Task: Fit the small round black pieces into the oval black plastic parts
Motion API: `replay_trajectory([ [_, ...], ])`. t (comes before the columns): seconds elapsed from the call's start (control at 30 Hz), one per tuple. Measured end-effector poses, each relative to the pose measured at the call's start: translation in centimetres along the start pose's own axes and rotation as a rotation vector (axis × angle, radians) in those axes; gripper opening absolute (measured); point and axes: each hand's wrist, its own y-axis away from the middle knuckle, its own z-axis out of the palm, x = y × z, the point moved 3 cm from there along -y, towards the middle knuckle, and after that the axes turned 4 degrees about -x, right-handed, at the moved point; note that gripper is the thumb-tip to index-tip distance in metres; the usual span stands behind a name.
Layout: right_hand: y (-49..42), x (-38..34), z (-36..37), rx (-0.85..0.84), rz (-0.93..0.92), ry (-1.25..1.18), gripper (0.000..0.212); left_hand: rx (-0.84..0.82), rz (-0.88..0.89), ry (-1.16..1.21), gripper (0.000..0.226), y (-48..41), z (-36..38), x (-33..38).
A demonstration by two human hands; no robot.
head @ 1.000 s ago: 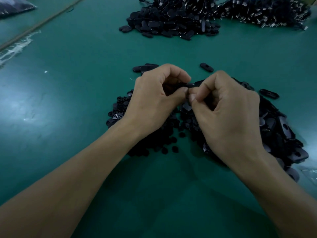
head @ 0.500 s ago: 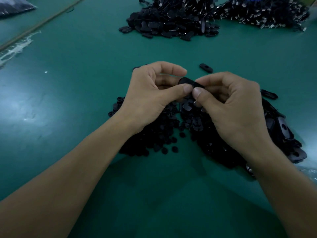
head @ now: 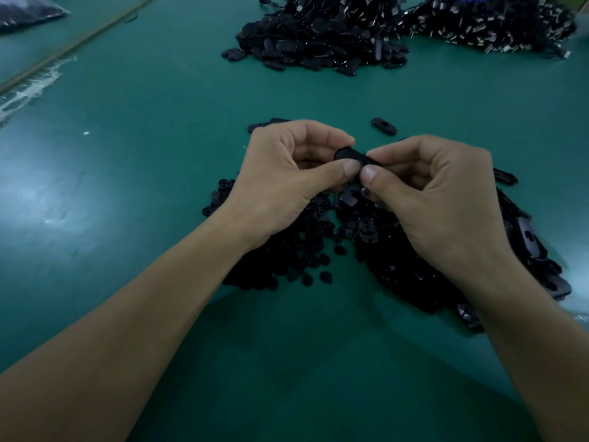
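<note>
Since a second ago, the oval black plastic part (head: pixel 350 154) is being shown turned from edge-on to broad face up, and both hands are being carried slightly higher above the near pile of loose black plastic pieces (head: pixel 376 237) on the green table top (head: pixel 159 161). The part is being held just over the far middle of that pile, its long axis running left to right and dipping a little rightward. Its left end is being pinched by the left hand (head: pixel 283 180) and its right end by the right hand (head: pixel 443 202), so neither hand is nearer. Both thumb tips (head: pixel 350 169) are being pressed against its near edge, almost touching. Whether a small round black piece is being seated beneath them cannot be told; a pressing-home step is being judged likely.
</note>
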Motion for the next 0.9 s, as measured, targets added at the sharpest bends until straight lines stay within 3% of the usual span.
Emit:
replay_trajectory([
  [0.23,0.2,-0.1,0.4,0.089,0.006,0.035,0.010,0.032,0.030,-0.060,0.022,0.0,0.2,0.4],
  [0.67,0.1,-0.5,0.7,0.089,-0.013,0.111,0.011,0.096,0.029,-0.077,0.022,-0.1,-0.1,0.3],
  [0.77,0.1,-0.7,1.1,0.061,-0.084,0.330,0.029,0.202,0.010,-0.097,0.022,-0.6,-1.2,0.0],
  [0.9,0.1,0.4,1.7,-0.155,-0.019,0.881,0.045,0.457,-0.071,-0.192,0.020,-1.5,-4.7,-1.0],
])
